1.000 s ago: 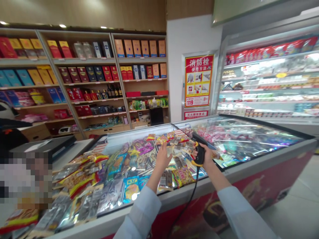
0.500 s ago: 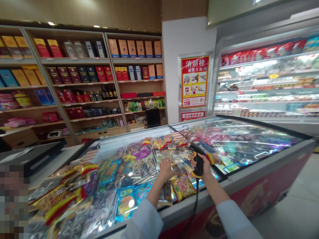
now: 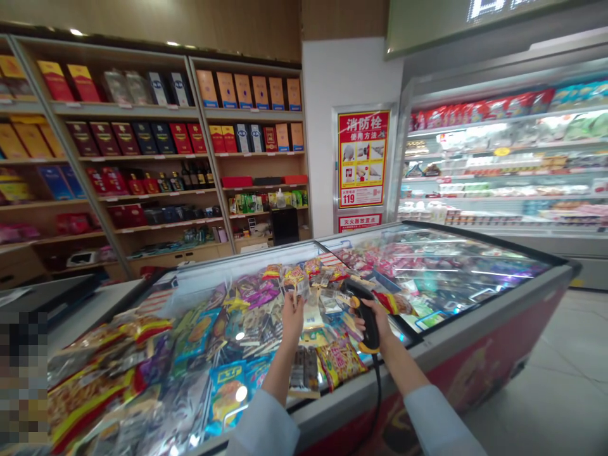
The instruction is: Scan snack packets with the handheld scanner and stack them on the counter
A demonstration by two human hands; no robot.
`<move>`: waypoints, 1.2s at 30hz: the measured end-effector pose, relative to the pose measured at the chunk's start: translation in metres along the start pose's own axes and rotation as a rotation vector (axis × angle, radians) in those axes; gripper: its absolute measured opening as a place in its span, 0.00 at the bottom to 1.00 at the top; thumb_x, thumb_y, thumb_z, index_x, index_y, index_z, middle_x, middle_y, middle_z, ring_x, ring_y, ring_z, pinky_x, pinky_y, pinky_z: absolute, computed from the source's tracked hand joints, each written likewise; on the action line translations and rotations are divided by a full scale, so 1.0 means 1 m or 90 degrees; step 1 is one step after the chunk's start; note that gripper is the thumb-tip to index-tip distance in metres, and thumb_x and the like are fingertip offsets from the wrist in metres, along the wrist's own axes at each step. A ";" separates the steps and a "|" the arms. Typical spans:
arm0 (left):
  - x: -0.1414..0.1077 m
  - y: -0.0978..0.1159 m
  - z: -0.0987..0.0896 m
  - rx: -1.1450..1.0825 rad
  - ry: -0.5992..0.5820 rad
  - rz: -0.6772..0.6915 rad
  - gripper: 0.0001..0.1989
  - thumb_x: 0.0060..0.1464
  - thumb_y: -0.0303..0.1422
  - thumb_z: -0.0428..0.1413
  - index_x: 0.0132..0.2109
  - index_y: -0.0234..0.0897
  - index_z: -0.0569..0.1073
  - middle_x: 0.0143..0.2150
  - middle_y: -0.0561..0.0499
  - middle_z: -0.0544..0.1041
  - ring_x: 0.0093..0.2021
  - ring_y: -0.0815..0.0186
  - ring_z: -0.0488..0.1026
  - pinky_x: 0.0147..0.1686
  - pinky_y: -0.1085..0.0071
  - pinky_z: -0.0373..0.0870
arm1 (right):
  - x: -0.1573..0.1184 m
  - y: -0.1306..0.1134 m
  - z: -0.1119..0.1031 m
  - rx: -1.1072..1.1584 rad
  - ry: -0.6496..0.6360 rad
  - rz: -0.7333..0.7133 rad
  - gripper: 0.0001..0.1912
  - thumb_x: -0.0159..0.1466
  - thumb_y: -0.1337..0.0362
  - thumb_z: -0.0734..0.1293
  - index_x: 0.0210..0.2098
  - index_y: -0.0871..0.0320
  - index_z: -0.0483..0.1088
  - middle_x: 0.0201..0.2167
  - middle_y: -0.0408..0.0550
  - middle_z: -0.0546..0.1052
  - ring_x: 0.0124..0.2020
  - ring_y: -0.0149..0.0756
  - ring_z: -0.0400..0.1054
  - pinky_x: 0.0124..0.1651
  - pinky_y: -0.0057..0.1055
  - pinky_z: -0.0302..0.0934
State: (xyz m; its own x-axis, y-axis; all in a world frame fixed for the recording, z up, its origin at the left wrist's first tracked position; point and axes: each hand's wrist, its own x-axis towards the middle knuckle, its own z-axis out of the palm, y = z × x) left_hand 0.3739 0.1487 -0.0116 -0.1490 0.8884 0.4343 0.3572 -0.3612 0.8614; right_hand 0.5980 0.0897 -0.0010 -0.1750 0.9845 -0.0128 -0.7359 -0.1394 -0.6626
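My left hand (image 3: 293, 318) is raised above the glass-topped chest freezer (image 3: 479, 323) and pinches a small snack packet (image 3: 295, 282) upright between its fingers. My right hand (image 3: 373, 329) is wrapped around the grip of a black handheld barcode scanner (image 3: 361, 310) with yellow trim. Its head points toward the packet, and its black cable (image 3: 377, 405) hangs over the freezer's front. Many colourful snack packets (image 3: 204, 329) lie heaped on the glass below and to the left of both hands.
Wooden shelves of boxed goods and bottles (image 3: 156, 158) stand behind the freezer. A refrigerated display case (image 3: 498, 164) stands at the right, with a red fire-hydrant poster (image 3: 363, 158) beside it. A counter (image 3: 90, 310) is at the left, and a tiled floor (image 3: 532, 380) is at the right.
My left hand has moved left and lifted one small packet upright. The right hand still grips the scanner. The whole scene has shifted left in view as my head turned slightly right.
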 end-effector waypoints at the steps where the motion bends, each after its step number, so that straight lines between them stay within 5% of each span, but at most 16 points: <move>1: -0.001 0.001 -0.001 -0.030 -0.004 -0.006 0.09 0.55 0.39 0.48 0.38 0.39 0.63 0.31 0.53 0.71 0.35 0.65 0.72 0.40 0.65 0.70 | -0.001 0.000 0.000 -0.003 -0.008 0.009 0.12 0.49 0.59 0.69 0.28 0.61 0.68 0.22 0.48 0.73 0.14 0.23 0.55 0.14 0.21 0.50; 10: -0.007 0.017 -0.002 -0.319 -0.053 0.048 0.10 0.46 0.30 0.55 0.26 0.39 0.58 0.51 0.45 0.74 0.58 0.58 0.65 0.57 0.62 0.57 | 0.003 0.001 -0.006 -0.012 -0.061 0.052 0.11 0.52 0.59 0.67 0.28 0.61 0.68 0.22 0.48 0.73 0.13 0.23 0.54 0.13 0.21 0.49; 18: -0.004 0.021 0.004 -0.633 0.017 -0.142 0.12 0.42 0.33 0.61 0.37 0.38 0.72 0.44 0.48 0.78 0.51 0.61 0.72 0.58 0.63 0.62 | 0.001 0.002 -0.006 -0.043 -0.122 0.033 0.13 0.52 0.57 0.67 0.29 0.62 0.68 0.23 0.49 0.73 0.13 0.24 0.55 0.13 0.22 0.47; 28: -0.003 0.021 0.000 -0.659 0.047 -0.212 0.07 0.34 0.20 0.55 0.24 0.36 0.69 0.35 0.49 0.79 0.48 0.60 0.74 0.56 0.60 0.66 | 0.002 0.002 -0.007 -0.078 -0.143 0.018 0.14 0.52 0.55 0.67 0.29 0.61 0.68 0.22 0.48 0.73 0.13 0.24 0.56 0.13 0.22 0.47; 36: -0.006 0.027 -0.002 -0.637 0.059 -0.211 0.09 0.32 0.20 0.54 0.26 0.36 0.70 0.33 0.50 0.79 0.46 0.60 0.75 0.52 0.61 0.69 | 0.000 0.003 -0.006 -0.065 -0.154 0.036 0.14 0.52 0.56 0.68 0.29 0.62 0.68 0.21 0.48 0.73 0.12 0.24 0.55 0.12 0.22 0.45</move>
State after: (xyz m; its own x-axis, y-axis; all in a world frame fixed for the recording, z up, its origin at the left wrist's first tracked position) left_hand 0.3830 0.1333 0.0098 -0.1844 0.9756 0.1193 -0.6305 -0.2105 0.7471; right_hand 0.5999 0.0904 -0.0077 -0.3748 0.9194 0.1190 -0.6522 -0.1703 -0.7387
